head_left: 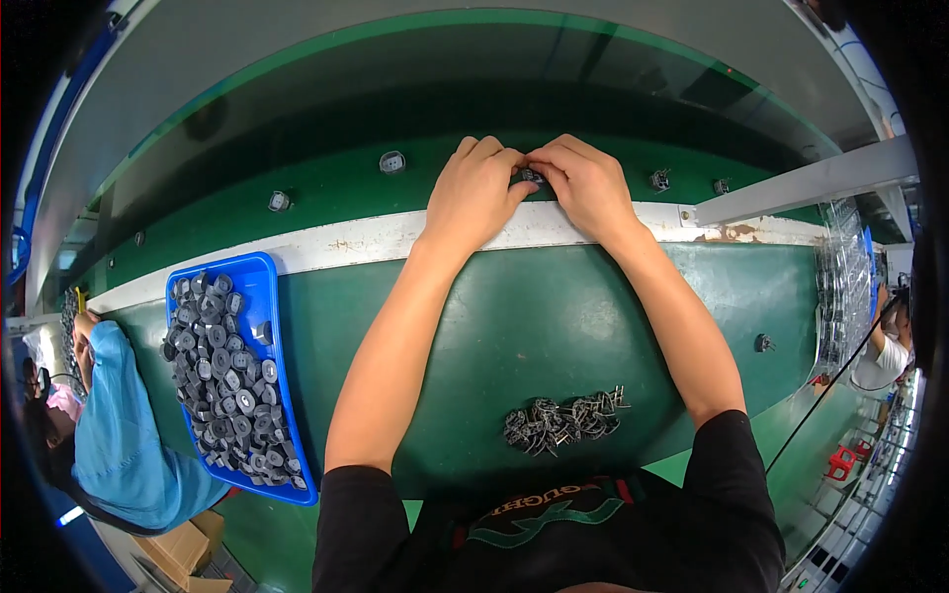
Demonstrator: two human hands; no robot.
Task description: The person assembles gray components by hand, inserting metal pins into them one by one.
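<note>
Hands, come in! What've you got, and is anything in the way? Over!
Left hand and right hand both pinching small part. White rail beneath, not blocking. Blue tray off left.

We wear a black short-sleeved shirt (613, 555) along the lower edge of the frame, its left sleeve (361, 519) and right sleeve (730, 463) ending in plain hems near the elbows. On the fabric at bottom centre we see a looping green outline (549, 518), somewhat like a bow, with orange-gold lettering (542, 499) above it and a green-and-red striped patch (625, 489) just to the right. Our forearms are bare and taper to the wrists, and our left hand (473, 193) and right hand (587, 188), at upper centre, are ungloved.
</note>
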